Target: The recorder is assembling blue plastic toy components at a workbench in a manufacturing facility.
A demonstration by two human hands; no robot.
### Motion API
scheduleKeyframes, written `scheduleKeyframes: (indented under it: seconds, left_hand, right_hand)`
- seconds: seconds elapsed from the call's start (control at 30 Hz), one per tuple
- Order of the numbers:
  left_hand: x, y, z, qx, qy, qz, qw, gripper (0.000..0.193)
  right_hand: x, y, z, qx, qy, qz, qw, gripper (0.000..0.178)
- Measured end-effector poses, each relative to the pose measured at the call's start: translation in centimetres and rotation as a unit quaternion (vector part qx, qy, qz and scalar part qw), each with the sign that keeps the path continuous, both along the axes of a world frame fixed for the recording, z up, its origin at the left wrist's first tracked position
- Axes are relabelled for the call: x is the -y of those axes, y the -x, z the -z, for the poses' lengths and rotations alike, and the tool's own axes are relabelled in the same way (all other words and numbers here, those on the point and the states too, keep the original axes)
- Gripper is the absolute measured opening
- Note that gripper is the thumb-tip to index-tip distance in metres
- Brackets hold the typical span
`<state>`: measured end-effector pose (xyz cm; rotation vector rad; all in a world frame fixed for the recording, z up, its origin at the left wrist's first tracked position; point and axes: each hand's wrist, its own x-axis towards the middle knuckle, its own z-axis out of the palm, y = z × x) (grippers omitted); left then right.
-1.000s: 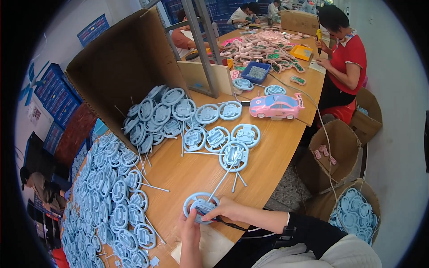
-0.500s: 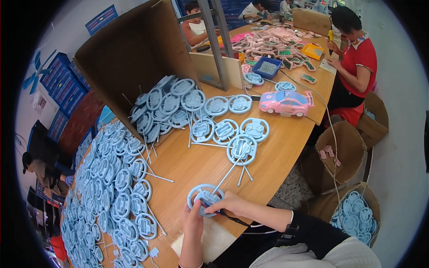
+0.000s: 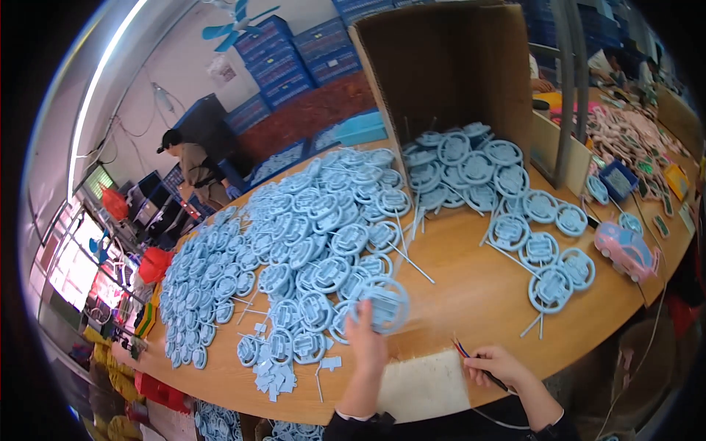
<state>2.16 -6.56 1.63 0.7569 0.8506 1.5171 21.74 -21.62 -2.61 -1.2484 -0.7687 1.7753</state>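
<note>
My left hand grips a light blue toy steering wheel, slightly smeared by motion. It is raised in front of the near edge of a large heap of similar wheels. Apart from it, to the right, my right hand is closed around a thin dark cord-like piece with red and blue strands at its tip; its exact kind is unclear. A pale mat lies on the table between my forearms.
A tipped cardboard box spills more wheels onto the wooden table. Several wheels with thin rods lie at right, near a pink toy car. Small blue flat pieces lie at the near left. One person stands beyond the heap.
The view has swung left. My hands were together at a wheel; now they are apart, the left one holding a wheel near the heap, the right one keeping the dark cord-like piece.
</note>
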Motion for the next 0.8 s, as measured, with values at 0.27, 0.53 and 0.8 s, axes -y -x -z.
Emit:
scheduleKeyframes:
  seconds: [0.27,0.53,0.8]
  left_hand:
    - [-21.7,8.2,-9.7,-0.022,-0.073,0.001,0.997,0.042]
    - [-10.9,-13.7,2.0,-0.556,-0.54,0.185,0.604,0.035]
    - [-7.1,-28.6,4.7,-0.645,-0.232,0.168,0.708,0.072]
  right_hand:
    - [0.1,-0.1,1.4,-0.091,-0.017,0.023,0.995,0.017]
    - [4.6,-5.5,-1.1,-0.024,-0.06,0.203,0.977,0.023]
    - [7.8,-7.8,-2.4,-0.011,-0.096,0.303,0.948,0.021]
